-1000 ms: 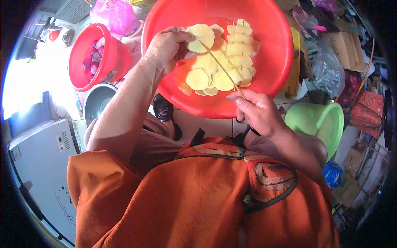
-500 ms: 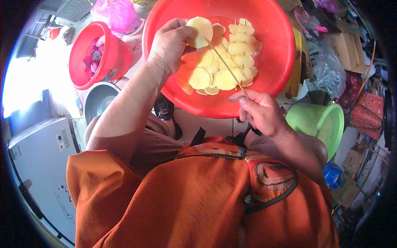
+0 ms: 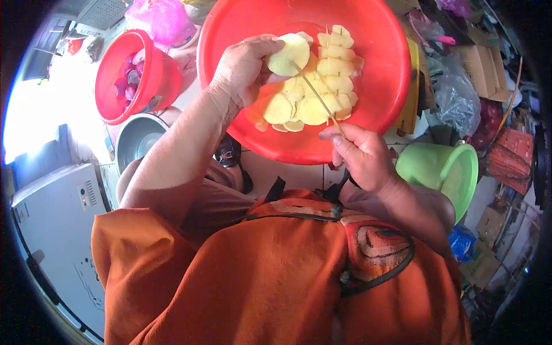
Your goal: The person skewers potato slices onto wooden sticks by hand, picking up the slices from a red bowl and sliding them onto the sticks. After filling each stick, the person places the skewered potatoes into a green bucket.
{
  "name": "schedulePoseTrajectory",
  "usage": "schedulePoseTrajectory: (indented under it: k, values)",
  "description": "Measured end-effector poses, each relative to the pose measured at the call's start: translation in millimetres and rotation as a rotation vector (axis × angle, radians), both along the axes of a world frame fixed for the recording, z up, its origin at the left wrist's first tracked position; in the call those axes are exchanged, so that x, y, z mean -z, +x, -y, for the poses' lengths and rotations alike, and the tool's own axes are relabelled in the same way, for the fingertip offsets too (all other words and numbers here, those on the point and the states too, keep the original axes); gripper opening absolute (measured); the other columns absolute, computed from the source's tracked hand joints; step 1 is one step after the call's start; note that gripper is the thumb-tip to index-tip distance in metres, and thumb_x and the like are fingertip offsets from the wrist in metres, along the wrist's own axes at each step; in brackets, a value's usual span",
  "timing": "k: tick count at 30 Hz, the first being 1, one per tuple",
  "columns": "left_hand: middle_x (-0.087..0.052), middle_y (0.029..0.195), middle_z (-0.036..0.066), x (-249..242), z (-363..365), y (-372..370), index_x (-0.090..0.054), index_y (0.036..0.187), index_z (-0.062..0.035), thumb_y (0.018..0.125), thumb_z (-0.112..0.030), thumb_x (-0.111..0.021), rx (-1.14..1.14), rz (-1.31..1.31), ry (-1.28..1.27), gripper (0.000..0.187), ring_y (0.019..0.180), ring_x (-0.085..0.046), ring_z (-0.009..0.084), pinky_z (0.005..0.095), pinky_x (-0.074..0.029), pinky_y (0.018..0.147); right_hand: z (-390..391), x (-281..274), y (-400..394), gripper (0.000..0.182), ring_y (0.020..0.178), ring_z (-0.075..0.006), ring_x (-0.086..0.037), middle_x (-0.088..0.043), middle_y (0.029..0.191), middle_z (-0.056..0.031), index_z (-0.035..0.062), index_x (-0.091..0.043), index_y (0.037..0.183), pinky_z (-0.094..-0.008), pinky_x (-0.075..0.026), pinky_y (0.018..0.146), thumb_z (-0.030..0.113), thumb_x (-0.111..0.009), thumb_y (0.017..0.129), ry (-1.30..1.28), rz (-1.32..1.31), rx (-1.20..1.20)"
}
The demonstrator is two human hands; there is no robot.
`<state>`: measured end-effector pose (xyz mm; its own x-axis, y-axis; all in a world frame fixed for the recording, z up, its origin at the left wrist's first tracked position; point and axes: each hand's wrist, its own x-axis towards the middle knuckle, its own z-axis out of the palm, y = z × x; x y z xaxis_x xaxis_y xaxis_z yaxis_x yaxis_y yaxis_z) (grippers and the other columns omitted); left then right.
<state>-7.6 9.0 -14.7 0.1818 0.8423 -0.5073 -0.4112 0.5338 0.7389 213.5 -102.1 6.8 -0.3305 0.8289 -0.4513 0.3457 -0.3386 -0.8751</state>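
Observation:
My left hand [image 3: 248, 64] pinches a thin round yellow slice [image 3: 290, 54] over the large red basin [image 3: 384, 75]. My right hand [image 3: 361, 150] grips the lower end of a thin wooden skewer [image 3: 318, 96], whose upper end meets the slice. Whether the tip has gone through the slice I cannot tell. Below the skewer lies a pile of loose yellow slices [image 3: 279, 108]. At the right of the pile, more slices [image 3: 336, 52] sit in rows, with skewer tips showing at their top.
A red bucket [image 3: 167, 75] with purple pieces stands at the left, above a grey basin [image 3: 127, 141]. The green tub [image 3: 464, 172] is at the right. A white appliance [image 3: 57, 224] stands lower left; cardboard [image 3: 483, 72] and plastic bags lie at the right.
My left hand and its slice have moved slightly right and down, and the slice has tilted. The skewer's visible part is shorter at the upper end. My right hand has hardly moved.

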Motion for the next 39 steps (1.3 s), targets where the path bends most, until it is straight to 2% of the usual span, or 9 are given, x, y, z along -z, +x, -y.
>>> schedulePoseTrajectory:
  k: [3,10,12,19,23,28,31,36,39]
  values:
    - [-0.060,0.099,0.010,5.6,-0.2,-2.5,-0.054,0.103,-0.0011,0.086,-0.011,-0.058,-0.016,0.041,-0.002,0.021,0.088,-0.062,0.0211,0.0337,-0.055,0.075,1.9,2.5,-0.1,0.026,0.059,-0.0097,-0.053,-0.055,0.062,-0.0021,-0.0015,-0.061,0.100,-0.0260,-0.044,0.057,0.018,-0.045,0.093,0.063,0.006,-0.006]
    - [-0.063,0.099,0.007,10.0,-2.8,-3.1,-0.057,0.106,-0.0031,0.088,-0.018,-0.057,0.077,-0.039,0.040,0.023,0.091,-0.063,0.0185,0.0333,-0.053,0.082,0.3,-1.7,-1.4,0.026,0.058,-0.0083,-0.052,-0.054,0.062,-0.0017,-0.0010,-0.061,0.101,-0.0241,-0.043,0.056,0.018,-0.046,0.092,-0.033,-0.004,0.032]
    - [-0.062,0.093,0.009,7.8,-1.4,-1.7,-0.057,0.098,-0.0010,0.085,-0.014,-0.062,0.085,-0.037,0.081,0.019,0.086,-0.063,0.0198,0.0299,-0.053,0.073,0.0,-2.1,-1.5,0.026,0.058,-0.0080,-0.052,-0.054,0.062,-0.0014,-0.0011,-0.061,0.101,-0.0238,-0.043,0.056,0.018,-0.046,0.092,-0.034,-0.007,0.034]
    - [-0.063,0.094,0.009,-0.1,14.8,16.6,-0.059,0.097,0.0006,0.085,-0.014,-0.062,0.229,-0.109,-0.008,0.019,0.086,-0.062,0.0192,0.0297,-0.053,0.074,-10.0,-1.7,-6.7,0.026,0.057,-0.0077,-0.051,-0.055,0.066,-0.0010,-0.0018,-0.061,0.103,-0.0229,-0.043,0.055,0.018,-0.047,0.092,-0.074,-0.046,0.094]
    - [-0.063,0.093,0.012,2.6,-0.5,6.4,-0.058,0.097,0.0010,0.086,-0.015,-0.060,0.058,0.008,0.058,0.019,0.083,-0.064,0.0218,0.0322,-0.054,0.077,-15.9,-6.0,-2.9,0.025,0.052,-0.0069,-0.052,-0.056,0.068,-0.0008,0.0004,-0.060,0.103,-0.0204,-0.042,0.048,0.020,-0.051,0.091,-0.083,-0.136,0.175]
    - [-0.063,0.096,0.014,3.3,-13.4,-9.5,-0.058,0.098,0.0039,0.086,-0.014,-0.058,0.023,-0.005,0.037,0.021,0.085,-0.064,0.0229,0.0321,-0.055,0.076,-18.7,-5.0,6.4,0.021,0.050,-0.0070,-0.054,-0.058,0.068,-0.0013,0.0041,-0.059,0.098,-0.0204,-0.042,0.042,0.023,-0.056,0.089,-0.148,-0.180,0.191]
    - [-0.064,0.095,0.009,-0.7,-10.4,-5.2,-0.059,0.099,-0.0010,0.088,-0.020,-0.057,0.084,-0.070,0.058,0.022,0.087,-0.064,0.0183,0.0305,-0.054,0.079,-19.6,-5.9,6.2,0.020,0.050,-0.0067,-0.054,-0.058,0.067,-0.0011,0.0040,-0.058,0.101,-0.0206,-0.042,0.041,0.018,-0.059,0.087,-0.187,-0.192,0.196]
    - [-0.065,0.090,0.009,-9.8,11.9,21.8,-0.060,0.099,-0.0025,0.084,-0.015,-0.063,0.330,-0.064,-0.019,0.020,0.080,-0.065,0.0173,0.0274,-0.055,0.069,-24.1,-6.4,3.4,0.024,0.052,-0.0087,-0.054,-0.058,0.069,-0.0024,0.0040,-0.056,0.106,-0.0206,-0.045,0.044,0.011,-0.061,0.084,-0.139,-0.259,0.310]
    - [-0.064,0.085,0.008,-16.2,30.8,40.0,-0.061,0.097,-0.0022,0.081,-0.017,-0.068,0.440,-0.039,-0.003,0.023,0.074,-0.064,0.0156,0.0253,-0.055,0.064,-26.1,-6.9,-1.7,0.022,0.051,-0.0085,-0.054,-0.058,0.068,-0.0025,0.0034,-0.057,0.103,-0.0207,-0.045,0.043,0.011,-0.062,0.084,-0.122,-0.289,0.402]
